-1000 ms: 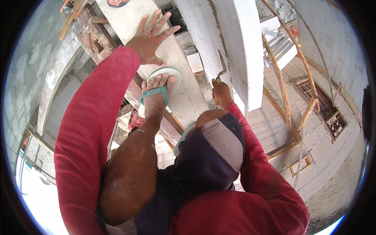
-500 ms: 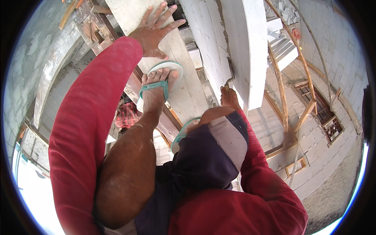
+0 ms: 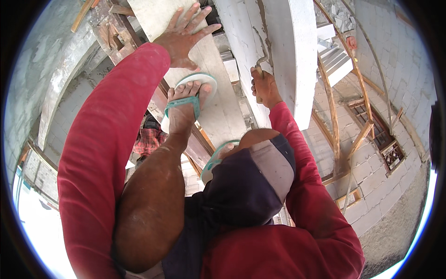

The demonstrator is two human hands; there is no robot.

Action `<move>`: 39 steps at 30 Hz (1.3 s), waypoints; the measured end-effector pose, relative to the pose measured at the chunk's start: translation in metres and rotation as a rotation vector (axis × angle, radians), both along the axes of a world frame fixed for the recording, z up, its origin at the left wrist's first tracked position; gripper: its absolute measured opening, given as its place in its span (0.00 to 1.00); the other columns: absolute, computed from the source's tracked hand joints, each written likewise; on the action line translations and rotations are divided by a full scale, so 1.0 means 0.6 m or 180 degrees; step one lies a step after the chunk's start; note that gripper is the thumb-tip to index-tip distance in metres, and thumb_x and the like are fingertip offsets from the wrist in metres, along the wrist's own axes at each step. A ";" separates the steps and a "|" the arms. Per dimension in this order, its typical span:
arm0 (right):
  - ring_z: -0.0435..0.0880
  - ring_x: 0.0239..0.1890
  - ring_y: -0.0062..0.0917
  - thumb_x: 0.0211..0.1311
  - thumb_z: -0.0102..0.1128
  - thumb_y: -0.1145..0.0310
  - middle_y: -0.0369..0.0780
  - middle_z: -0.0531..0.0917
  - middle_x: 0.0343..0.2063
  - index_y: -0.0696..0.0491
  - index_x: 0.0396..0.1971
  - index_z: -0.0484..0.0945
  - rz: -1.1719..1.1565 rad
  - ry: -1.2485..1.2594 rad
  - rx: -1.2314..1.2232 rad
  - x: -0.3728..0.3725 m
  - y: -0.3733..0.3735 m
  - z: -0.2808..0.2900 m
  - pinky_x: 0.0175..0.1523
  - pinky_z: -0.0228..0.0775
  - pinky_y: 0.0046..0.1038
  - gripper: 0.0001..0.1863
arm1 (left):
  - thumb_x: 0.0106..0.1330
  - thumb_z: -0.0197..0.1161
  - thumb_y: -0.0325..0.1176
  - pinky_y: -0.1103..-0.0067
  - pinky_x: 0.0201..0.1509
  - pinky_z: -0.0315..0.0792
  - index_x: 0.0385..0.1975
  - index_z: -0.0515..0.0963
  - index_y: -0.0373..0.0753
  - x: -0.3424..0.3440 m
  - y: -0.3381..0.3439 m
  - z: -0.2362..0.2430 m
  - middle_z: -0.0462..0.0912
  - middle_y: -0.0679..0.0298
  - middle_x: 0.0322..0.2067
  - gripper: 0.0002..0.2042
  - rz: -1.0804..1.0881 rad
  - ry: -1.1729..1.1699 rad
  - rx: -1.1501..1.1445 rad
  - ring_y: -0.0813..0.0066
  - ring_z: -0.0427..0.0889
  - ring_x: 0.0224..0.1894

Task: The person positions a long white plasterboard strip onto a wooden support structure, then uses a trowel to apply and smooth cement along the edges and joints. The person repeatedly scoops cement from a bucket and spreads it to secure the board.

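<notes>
Head view, current frame. What's the left hand [image 3: 186, 42] doing?

Palm down over the pale plank [image 3: 223, 107], fingers spread wide. Grip's empty. Index fingertip pokes past the plank's right edge. Contact under the palm is hidden.

And the right hand [image 3: 264, 87]?

Fist closed, narrow grip, round the handle of a trowel [image 3: 265, 59]. Metal part points to the far side, bent at the neck. Blade is near edge-on, so its shape is hard to read.

Where does the trowel sit?

Over the pale block wall [image 3: 239, 51], right of the plank, beside the rough grey mortar joint [image 3: 263, 18]. Can't tell whether metal touches mortar.

What's close to the hands?

Left foot [image 3: 183, 114] in a green-strapped sandal on the plank, just nearer than the left thumb. Right knee [image 3: 260, 136] on the near side of the right hand.

Surroundings, quick?

Right side: stacked white blocks [image 3: 337, 63], slanting timber poles [image 3: 331, 107], wooden window frame [image 3: 378, 132] lower down. Left, below the plank: another person's red plaid garment [image 3: 147, 141], partly covered by the wearer's leg.
</notes>
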State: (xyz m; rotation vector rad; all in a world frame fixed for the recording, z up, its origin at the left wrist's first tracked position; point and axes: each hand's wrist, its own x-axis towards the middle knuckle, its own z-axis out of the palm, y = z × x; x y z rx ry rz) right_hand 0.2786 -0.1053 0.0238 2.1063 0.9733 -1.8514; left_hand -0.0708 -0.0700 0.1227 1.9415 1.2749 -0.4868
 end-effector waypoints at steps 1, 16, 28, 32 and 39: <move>0.71 0.21 0.17 0.79 0.59 0.53 0.31 0.74 0.23 0.51 0.34 0.74 -0.0274 0.0053 -0.0053 -0.003 0.016 0.004 0.25 0.69 0.24 0.17 | 0.52 0.80 0.60 0.44 0.83 0.24 0.84 0.43 0.54 0.005 0.003 -0.001 0.29 0.43 0.83 0.63 -0.0038 0.0137 -0.0063 0.40 0.24 0.84; 0.73 0.20 0.22 0.76 0.57 0.66 0.35 0.75 0.21 0.56 0.36 0.74 -0.0563 -0.0206 -0.0349 0.055 -0.062 0.000 0.25 0.70 0.30 0.10 | 0.52 0.80 0.61 0.44 0.83 0.25 0.84 0.43 0.53 -0.003 -0.007 -0.018 0.28 0.45 0.83 0.64 0.0045 -0.0016 0.0013 0.41 0.24 0.84; 0.74 0.22 0.19 0.76 0.60 0.62 0.34 0.75 0.26 0.54 0.36 0.74 -0.0124 0.0107 0.0597 -0.105 0.068 0.030 0.25 0.71 0.28 0.12 | 0.52 0.80 0.63 0.51 0.86 0.23 0.83 0.41 0.70 0.004 -0.032 -0.037 0.28 0.66 0.85 0.62 0.0120 0.0303 0.0312 0.60 0.21 0.85; 0.74 0.22 0.18 0.77 0.60 0.60 0.34 0.75 0.27 0.54 0.38 0.74 -0.0241 0.0153 -0.0135 -0.096 0.087 0.023 0.25 0.71 0.26 0.13 | 0.46 0.85 0.56 0.45 0.86 0.32 0.83 0.46 0.65 0.000 -0.042 -0.055 0.33 0.59 0.85 0.64 0.0223 -0.0056 0.0648 0.50 0.26 0.85; 0.72 0.20 0.17 0.76 0.61 0.58 0.34 0.74 0.25 0.54 0.41 0.70 -0.0127 0.0371 0.0718 -0.056 0.050 0.072 0.24 0.69 0.25 0.15 | 0.47 0.84 0.57 0.48 0.86 0.28 0.83 0.48 0.64 -0.002 -0.043 -0.056 0.33 0.59 0.85 0.63 0.0284 -0.0180 0.0610 0.53 0.25 0.85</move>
